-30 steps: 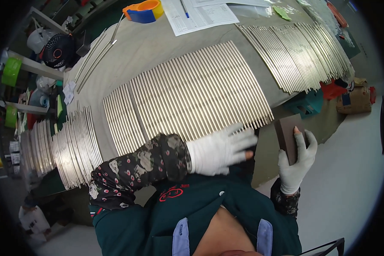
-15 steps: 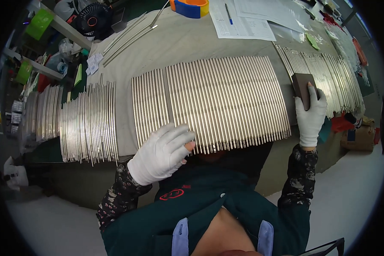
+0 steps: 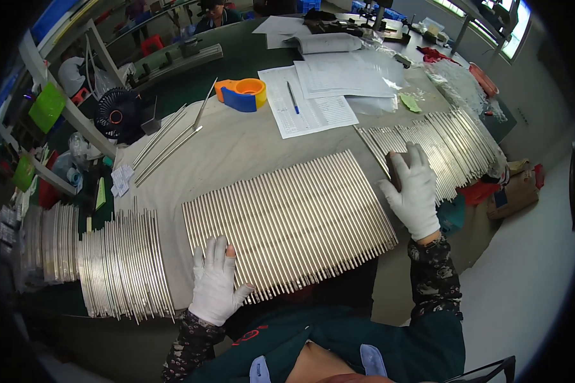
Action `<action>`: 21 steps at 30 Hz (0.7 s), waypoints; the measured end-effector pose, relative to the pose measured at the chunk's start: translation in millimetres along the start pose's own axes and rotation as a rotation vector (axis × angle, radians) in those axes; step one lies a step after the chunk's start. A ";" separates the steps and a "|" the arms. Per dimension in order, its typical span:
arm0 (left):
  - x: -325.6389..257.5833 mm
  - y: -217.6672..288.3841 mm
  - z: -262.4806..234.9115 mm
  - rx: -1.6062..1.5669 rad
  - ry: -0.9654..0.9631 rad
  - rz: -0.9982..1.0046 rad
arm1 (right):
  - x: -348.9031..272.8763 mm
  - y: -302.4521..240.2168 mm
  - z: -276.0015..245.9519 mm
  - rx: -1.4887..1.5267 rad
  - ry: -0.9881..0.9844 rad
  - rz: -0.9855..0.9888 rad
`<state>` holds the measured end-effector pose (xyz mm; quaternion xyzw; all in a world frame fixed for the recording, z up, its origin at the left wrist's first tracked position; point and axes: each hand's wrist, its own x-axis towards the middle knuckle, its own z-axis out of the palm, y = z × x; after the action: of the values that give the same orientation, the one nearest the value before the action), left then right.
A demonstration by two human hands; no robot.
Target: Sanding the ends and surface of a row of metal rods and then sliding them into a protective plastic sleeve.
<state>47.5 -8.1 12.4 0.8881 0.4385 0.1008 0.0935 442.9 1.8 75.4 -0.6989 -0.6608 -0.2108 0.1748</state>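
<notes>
A wide row of thin silvery metal rods [image 3: 287, 220] lies side by side on the grey cloth in front of me. My left hand [image 3: 216, 284], in a white glove with bare skin showing at a fingertip, lies flat at the row's lower left corner, fingers stretched out. My right hand [image 3: 416, 198], gloved alike, grips a dark brown block [image 3: 398, 167] at the left edge of a second group of rods [image 3: 453, 147]. Its fingers hide part of the block.
More rods [image 3: 124, 262] lie at the left. Behind the middle row are a few loose rods [image 3: 166, 156], an orange and blue tape dispenser [image 3: 241, 96], printed sheets [image 3: 313, 115] and a pen [image 3: 292, 97]. A black fan [image 3: 116, 116] stands far left. A person [image 3: 217, 16] sits beyond the table.
The view has tilted up, showing more of the far table. My left hand has flattened at the row's left edge, and the gap between the rods has closed. My right hand still holds the block.
</notes>
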 end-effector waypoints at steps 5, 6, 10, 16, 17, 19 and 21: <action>-0.8 -2.2 -10.4 -0.086 0.046 0.043 | 53.2 1.1 14.4 0.044 -0.144 -0.074; -2.0 -6.2 -9.0 -0.085 0.053 0.052 | 65.2 4.2 19.3 0.025 -0.278 -0.063; -9.9 -20.2 0.3 -0.194 0.201 -0.100 | 119.5 33.2 86.1 -0.189 -0.308 -0.100; -9.4 -17.5 -6.0 -0.352 0.179 -0.137 | 165.6 71.3 175.9 -0.417 -0.410 0.036; -10.6 -17.0 -5.2 -0.347 0.200 -0.138 | 169.8 73.4 190.3 -0.481 -0.454 0.050; -13.7 -15.9 -9.5 -0.343 0.197 -0.164 | 175.7 66.8 198.1 -0.560 -0.482 0.020; -16.1 -14.9 -8.6 -0.356 0.210 -0.144 | 178.9 67.9 197.6 -0.590 -0.456 -0.031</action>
<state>24.3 -11.4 15.3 0.8086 0.4836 0.2616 0.2096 529.9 252.8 3.8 -0.7382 -0.6039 -0.2336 -0.1892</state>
